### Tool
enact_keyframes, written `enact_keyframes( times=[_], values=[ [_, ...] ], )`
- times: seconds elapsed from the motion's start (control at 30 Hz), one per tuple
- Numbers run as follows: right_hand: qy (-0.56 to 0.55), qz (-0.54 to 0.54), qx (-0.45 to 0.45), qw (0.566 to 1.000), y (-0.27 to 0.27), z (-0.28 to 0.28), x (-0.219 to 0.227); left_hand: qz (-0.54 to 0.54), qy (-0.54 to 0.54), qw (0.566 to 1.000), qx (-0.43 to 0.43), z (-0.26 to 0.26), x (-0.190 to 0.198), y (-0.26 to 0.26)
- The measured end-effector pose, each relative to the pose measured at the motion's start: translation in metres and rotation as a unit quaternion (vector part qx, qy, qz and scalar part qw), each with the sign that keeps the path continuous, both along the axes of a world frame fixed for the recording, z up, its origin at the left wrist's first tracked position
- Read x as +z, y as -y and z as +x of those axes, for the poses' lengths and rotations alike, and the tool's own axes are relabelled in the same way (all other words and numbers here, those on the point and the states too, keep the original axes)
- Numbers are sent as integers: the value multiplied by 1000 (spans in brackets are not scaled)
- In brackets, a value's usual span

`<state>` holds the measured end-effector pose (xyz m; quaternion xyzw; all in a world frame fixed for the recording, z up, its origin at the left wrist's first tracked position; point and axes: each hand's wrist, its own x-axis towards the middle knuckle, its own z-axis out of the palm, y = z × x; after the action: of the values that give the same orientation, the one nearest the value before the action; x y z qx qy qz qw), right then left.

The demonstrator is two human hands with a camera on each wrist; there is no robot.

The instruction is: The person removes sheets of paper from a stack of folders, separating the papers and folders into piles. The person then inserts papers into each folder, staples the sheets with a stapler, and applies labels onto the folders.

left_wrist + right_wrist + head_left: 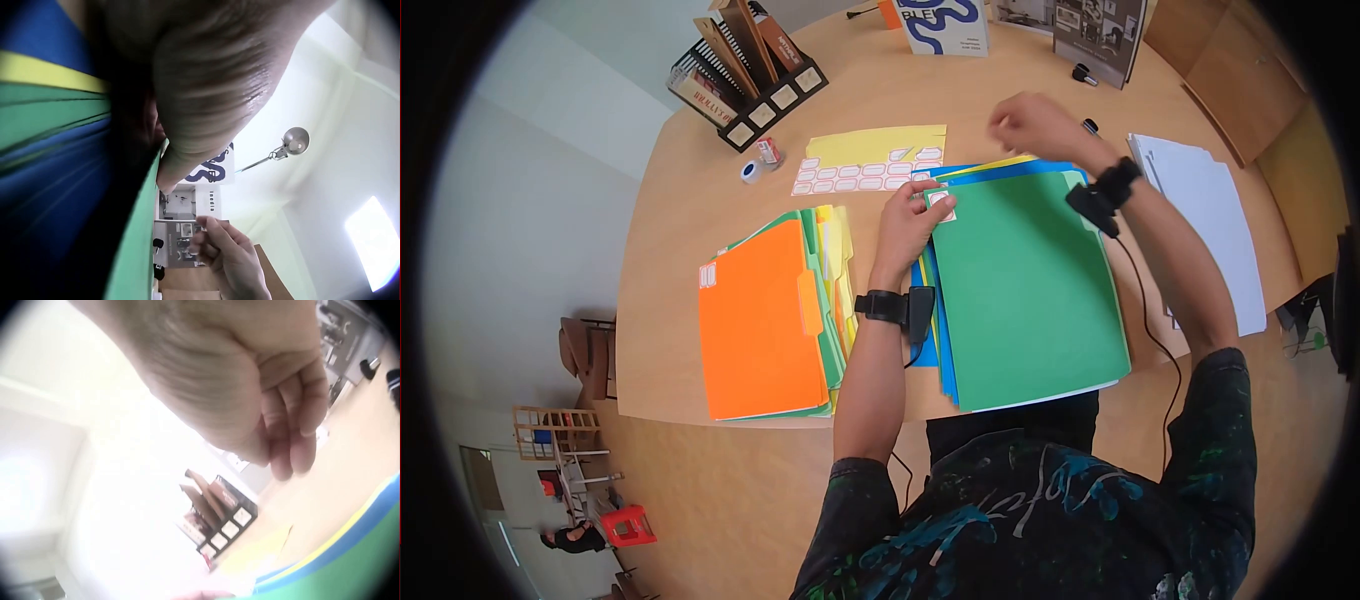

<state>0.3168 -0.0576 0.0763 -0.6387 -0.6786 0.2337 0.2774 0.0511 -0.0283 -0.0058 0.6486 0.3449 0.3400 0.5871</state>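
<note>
Pale wall [550,200] beside a wooden floor [700,490].

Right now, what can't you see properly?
Head view: writing on the green folder's label, tiny, partly under the left thumb.
Head view: blue folders' fronts, covered by green.
Left wrist view: some left fingers, lost in shadow.
Right wrist view: book titles in the rack, blurred.

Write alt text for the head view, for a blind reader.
A person's left hand grips the labelled corner of a green paper folder atop a stack; the right hand is raised near its far edge. An orange paper folder tops another stack on the wooden table.
</note>
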Motion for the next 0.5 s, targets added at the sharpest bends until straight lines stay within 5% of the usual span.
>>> enact_keyframes(
  times=[0.07,0.2,0.27,0.5],
  values=[
    [193,85,93,973,-13,-31,-19,1,3,1000,2,0,1,1],
    [221,252,142,931,-38,-57,-69,-10,33,999,-6,-1,-7,-5],
    [162,84,124,975,-37,-63,-65,-9,34,999,-5,-1,-8,-6],
    [-35,116,120,985,7,-73,-53,-31,76,996,38,2,-12,-10]
  ],
)
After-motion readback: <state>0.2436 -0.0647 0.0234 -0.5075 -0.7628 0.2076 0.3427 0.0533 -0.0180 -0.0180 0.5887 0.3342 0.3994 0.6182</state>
